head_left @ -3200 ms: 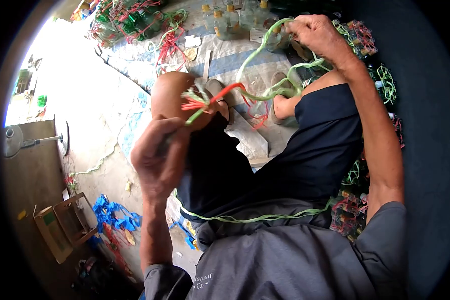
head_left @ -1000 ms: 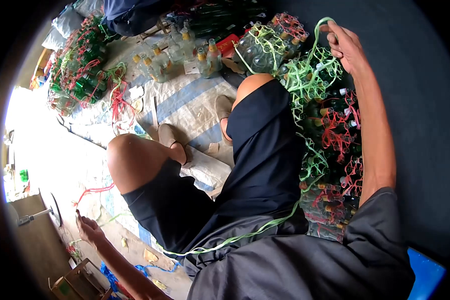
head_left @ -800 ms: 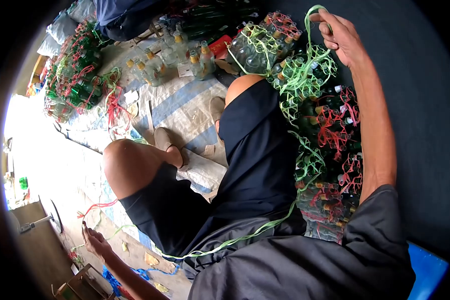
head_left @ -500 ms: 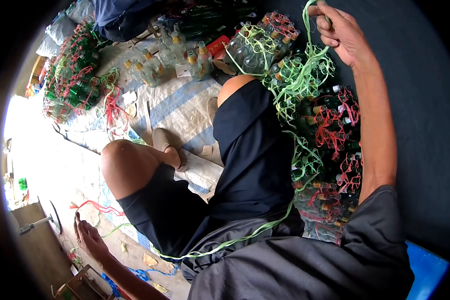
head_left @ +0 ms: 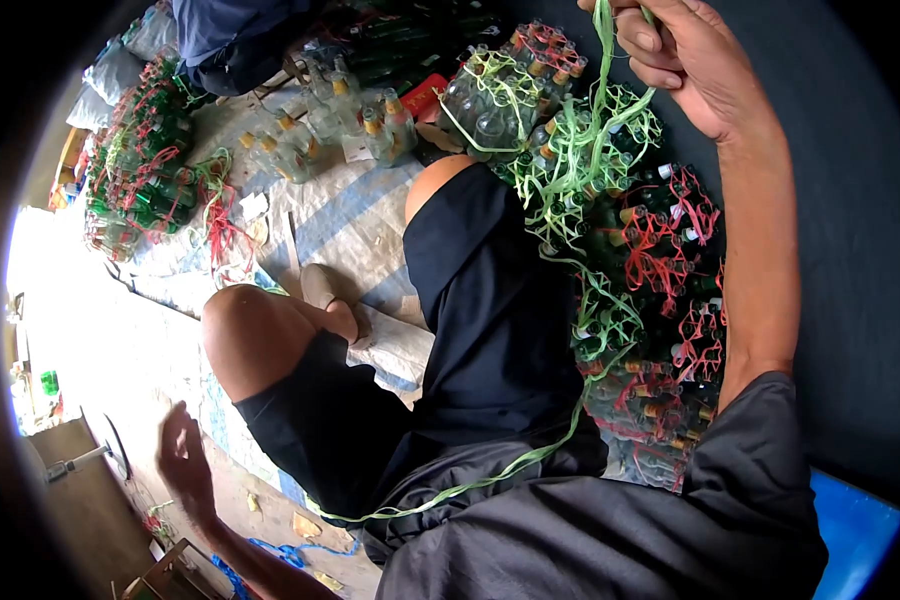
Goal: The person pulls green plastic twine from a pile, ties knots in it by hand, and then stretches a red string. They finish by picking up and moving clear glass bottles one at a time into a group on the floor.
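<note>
At the top right, my right hand [head_left: 685, 50] is closed around the upper end of a bundle of green plastic twine [head_left: 602, 70]; the fingertips are partly cut off by the frame edge. The bundle hangs onto glass bottles [head_left: 560, 130] whose necks are laced with green twine. One green strand [head_left: 490, 485] runs down beside my right knee and across my lap. My left hand [head_left: 185, 465] is raised at the lower left beside my left knee, fingers loosely bent and slightly blurred, with no twine visible in it.
Bottles tied with red twine [head_left: 660, 255] stand along my right side. Loose clear bottles [head_left: 390, 130] stand ahead on the striped sheet [head_left: 350, 200]. A pile of green bottles [head_left: 145, 170] is at the far left. A person's dark clothing [head_left: 235, 45] shows at the top. Blue twine [head_left: 290, 550] lies lower left.
My right hand has moved slightly up and left, pulling the green bundle straighter. My left hand has shifted and turned; the red and green strands beside it are out of sight.
</note>
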Tool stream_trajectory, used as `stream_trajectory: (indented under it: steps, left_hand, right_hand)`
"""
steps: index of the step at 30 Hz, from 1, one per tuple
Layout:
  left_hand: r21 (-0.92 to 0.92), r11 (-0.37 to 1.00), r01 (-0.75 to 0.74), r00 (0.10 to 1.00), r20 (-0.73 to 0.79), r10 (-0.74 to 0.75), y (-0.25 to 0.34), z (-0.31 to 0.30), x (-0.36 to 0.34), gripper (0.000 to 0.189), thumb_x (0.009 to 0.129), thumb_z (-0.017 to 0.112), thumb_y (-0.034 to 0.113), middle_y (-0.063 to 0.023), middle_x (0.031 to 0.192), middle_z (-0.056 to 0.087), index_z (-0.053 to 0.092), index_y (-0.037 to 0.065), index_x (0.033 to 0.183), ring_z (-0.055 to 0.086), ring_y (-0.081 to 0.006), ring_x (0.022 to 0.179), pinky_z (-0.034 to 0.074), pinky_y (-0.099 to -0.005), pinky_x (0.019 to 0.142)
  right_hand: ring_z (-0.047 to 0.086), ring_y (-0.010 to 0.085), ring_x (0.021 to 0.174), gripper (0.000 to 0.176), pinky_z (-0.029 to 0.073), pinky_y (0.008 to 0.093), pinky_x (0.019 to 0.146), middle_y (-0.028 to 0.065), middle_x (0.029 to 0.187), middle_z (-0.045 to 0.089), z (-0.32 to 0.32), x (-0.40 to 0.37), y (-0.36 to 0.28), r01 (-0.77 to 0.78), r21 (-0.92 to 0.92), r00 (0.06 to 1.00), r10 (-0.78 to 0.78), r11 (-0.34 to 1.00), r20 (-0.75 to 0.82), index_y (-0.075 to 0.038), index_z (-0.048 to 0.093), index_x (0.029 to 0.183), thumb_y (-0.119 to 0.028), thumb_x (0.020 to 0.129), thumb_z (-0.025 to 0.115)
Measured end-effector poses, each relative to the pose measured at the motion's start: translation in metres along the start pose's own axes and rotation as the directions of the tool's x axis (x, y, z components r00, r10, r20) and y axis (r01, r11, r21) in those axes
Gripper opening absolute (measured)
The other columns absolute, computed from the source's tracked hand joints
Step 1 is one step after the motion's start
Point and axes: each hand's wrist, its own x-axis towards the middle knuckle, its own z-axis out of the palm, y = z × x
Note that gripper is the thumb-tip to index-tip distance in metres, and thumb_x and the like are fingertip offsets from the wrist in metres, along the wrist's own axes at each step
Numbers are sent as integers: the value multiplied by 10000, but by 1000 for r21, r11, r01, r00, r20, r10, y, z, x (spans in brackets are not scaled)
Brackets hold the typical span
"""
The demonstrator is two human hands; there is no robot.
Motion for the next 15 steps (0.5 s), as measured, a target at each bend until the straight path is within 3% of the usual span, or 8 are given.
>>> stream_trajectory:
  steps: [2,4,6,8,10,12,14,15]
  left_hand:
    - [-368,929,-47,994,-107,8,60,3,5,288,1014,614,82,-130,1212,716,677,-16,1278,664,-219,1130,525,-358,995]
    - [-494,844,-210,978,-117,175,137,16,3,266,1011,610,90,-139,1188,718,690,-49,1223,669,-206,1095,519,-333,973]
    - [-587,771,-248,959,-36,281,182,45,10,257,1017,603,116,-128,1171,723,702,-56,1179,682,-193,1034,531,-318,897]
    - [-748,663,-21,884,296,361,255,62,4,292,1003,640,151,-151,1168,722,687,-73,1184,691,-193,981,543,-322,850]
    - [-782,623,19,854,337,397,295,105,5,361,986,677,187,-202,1153,721,658,-99,1204,707,-215,956,562,-343,819]
    - [-821,560,-110,803,259,537,302,162,13,421,976,697,214,-243,1136,719,622,-108,1237,723,-252,947,573,-365,807]
    - [-727,671,-147,747,364,557,322,176,20,377,986,679,148,-178,1164,709,601,-88,1269,692,-187,963,562,-299,804]
    - [-774,627,-95,798,317,512,328,180,14,388,957,703,125,-174,1110,707,601,-82,1269,716,-223,953,575,-310,790]
  right_hand:
    - [346,35,468,351,290,205,405,-45,639,492,11,-7,-11,28,3,999,-28,1000,28,33,665,1025,-255,1099,479]
    - [354,34,469,398,291,202,406,-38,619,492,19,-11,-19,34,19,998,-35,999,44,56,679,1035,-294,1102,501]
    - [358,34,470,423,290,203,404,-36,608,491,26,-15,-27,41,22,997,-42,999,69,59,681,1031,-323,1101,515]
    - [356,34,464,463,279,204,394,-32,593,489,34,-19,-37,76,40,994,-79,996,75,84,676,1037,-349,1099,523]
    - [352,34,458,469,275,205,388,-31,591,492,41,-25,-47,105,58,991,-109,993,72,97,670,1044,-341,1102,515]
    - [357,29,453,477,277,196,380,-35,585,491,26,-17,-37,232,59,955,-239,971,175,113,662,1067,-335,1107,501]
    - [360,27,450,484,285,192,376,-38,582,492,27,-26,-46,282,66,935,-290,957,204,119,658,1082,-335,1109,494]
    - [362,24,449,486,291,187,374,-42,588,497,34,-31,-52,281,71,940,-289,957,179,125,652,1097,-333,1109,491]
